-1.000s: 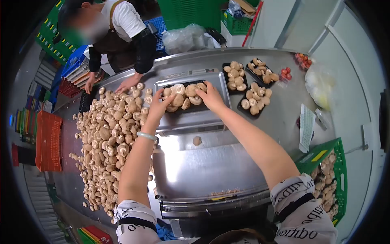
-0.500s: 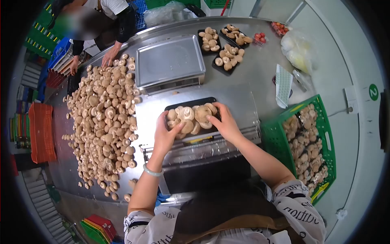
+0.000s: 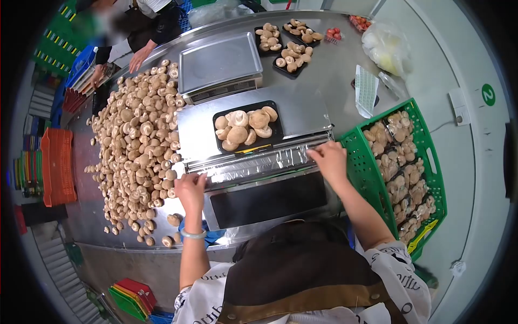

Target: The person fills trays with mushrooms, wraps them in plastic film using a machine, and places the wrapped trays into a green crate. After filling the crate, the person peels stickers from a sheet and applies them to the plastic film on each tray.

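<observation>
A black tray of mushrooms (image 3: 237, 129) rests on the metal plate, just beyond a roll of clear film (image 3: 259, 166). My left hand (image 3: 190, 190) is at the film's left end, thumb and fingers pinched together on the film edge. At the right end my right hand (image 3: 328, 157) pinches the film's other corner. Neither hand touches the tray. Below the film is a flat black panel (image 3: 268, 200) on the wrapping machine.
A large mushroom heap (image 3: 137, 146) lies on the left. Beyond the tray stands a scale (image 3: 220, 62). A green crate (image 3: 377, 178) of wrapped mushrooms is at the right, an orange crate (image 3: 57, 167) far left. A co-worker's hand (image 3: 142, 55) is above the heap.
Both my hands have let go of the mushroom tray and moved back toward my body, to the film's two ends. The co-worker's hand has lifted off the heap. The view has shifted slightly.
</observation>
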Action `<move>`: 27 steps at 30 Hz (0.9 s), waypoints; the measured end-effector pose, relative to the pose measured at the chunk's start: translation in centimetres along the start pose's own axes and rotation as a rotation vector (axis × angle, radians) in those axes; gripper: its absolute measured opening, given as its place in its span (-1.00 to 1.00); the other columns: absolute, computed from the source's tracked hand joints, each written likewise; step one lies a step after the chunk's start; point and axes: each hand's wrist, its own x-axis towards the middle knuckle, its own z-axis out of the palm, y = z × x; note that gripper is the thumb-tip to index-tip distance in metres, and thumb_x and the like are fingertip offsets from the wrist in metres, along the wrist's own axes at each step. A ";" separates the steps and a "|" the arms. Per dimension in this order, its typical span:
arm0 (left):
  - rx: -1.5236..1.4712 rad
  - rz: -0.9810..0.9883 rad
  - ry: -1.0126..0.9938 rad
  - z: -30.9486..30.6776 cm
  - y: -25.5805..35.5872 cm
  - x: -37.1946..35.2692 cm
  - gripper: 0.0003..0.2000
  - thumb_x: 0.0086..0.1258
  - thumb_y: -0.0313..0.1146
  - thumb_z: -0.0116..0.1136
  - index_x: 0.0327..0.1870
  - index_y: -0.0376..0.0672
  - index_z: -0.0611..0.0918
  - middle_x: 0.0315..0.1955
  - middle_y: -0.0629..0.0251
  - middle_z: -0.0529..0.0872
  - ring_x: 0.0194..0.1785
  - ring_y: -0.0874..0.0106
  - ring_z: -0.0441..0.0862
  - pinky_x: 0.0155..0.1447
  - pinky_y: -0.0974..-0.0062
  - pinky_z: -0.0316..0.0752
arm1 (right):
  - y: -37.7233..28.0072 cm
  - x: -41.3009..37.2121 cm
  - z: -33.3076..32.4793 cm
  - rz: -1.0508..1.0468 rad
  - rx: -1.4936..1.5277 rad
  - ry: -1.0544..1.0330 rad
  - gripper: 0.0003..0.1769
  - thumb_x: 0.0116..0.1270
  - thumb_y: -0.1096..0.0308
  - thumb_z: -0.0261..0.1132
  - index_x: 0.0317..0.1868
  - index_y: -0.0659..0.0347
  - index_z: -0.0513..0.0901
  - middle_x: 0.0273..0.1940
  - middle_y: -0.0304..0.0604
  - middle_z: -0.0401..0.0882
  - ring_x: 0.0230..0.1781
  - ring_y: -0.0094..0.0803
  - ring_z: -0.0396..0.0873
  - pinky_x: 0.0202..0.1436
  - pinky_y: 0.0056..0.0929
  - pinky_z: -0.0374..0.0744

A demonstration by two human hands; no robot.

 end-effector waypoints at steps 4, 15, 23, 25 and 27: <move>-0.130 -0.080 -0.170 2.7 1.9 0.5 -0.77 0.20 -0.26 0.32 -0.49 -0.26 0.64 -0.50 0.15 0.62 -0.40 0.15 0.51 -0.24 0.24 0.40 | -1.1 1.3 3.4 -0.156 0.334 -0.005 -0.72 0.24 0.18 0.35 -0.45 0.24 0.65 -0.42 -0.15 0.60 -0.34 -0.23 0.56 -0.24 -0.30 0.43; -1.845 -0.134 -0.585 -10.1 4.5 12.1 -0.83 0.44 -0.29 0.11 -0.36 -0.13 0.47 -0.30 0.01 0.68 -0.16 0.21 0.66 -0.02 0.40 0.56 | -5.0 8.5 -7.3 -0.168 1.980 -0.376 -0.78 0.51 0.26 0.05 -0.30 0.19 0.42 -0.31 -0.05 0.58 -0.21 -0.26 0.49 -0.03 -0.27 0.43; -0.775 0.026 -0.377 7.4 5.0 17.3 -0.79 0.55 -0.31 -0.04 -0.28 -0.25 0.46 -0.11 0.27 0.70 0.00 0.45 0.60 0.17 0.47 0.44 | -7.8 18.6 5.6 -0.269 0.512 -0.221 -0.76 0.51 0.25 0.04 -0.12 0.29 0.48 -0.13 -0.05 0.65 -0.05 -0.34 0.59 0.04 -0.32 0.51; -0.595 -0.005 -0.439 7.7 5.0 16.5 -0.87 0.52 -0.37 0.00 -0.26 -0.22 0.46 -0.35 0.38 0.59 -0.20 0.53 0.51 -0.04 0.51 0.45 | -7.9 18.1 6.3 -0.286 0.395 -0.347 -0.73 0.49 0.22 0.08 -0.12 0.30 0.49 -0.20 0.02 0.63 -0.13 -0.26 0.60 -0.03 -0.30 0.51; -0.717 -0.077 -0.562 6.8 5.3 15.9 -0.89 0.52 -0.39 0.01 -0.24 -0.21 0.47 -0.39 0.42 0.55 -0.26 0.56 0.46 -0.11 0.54 0.43 | -7.4 17.8 5.8 -0.282 0.409 -0.449 -0.68 0.45 0.17 0.13 -0.10 0.32 0.51 -0.29 0.11 0.60 -0.23 -0.12 0.59 -0.11 -0.25 0.50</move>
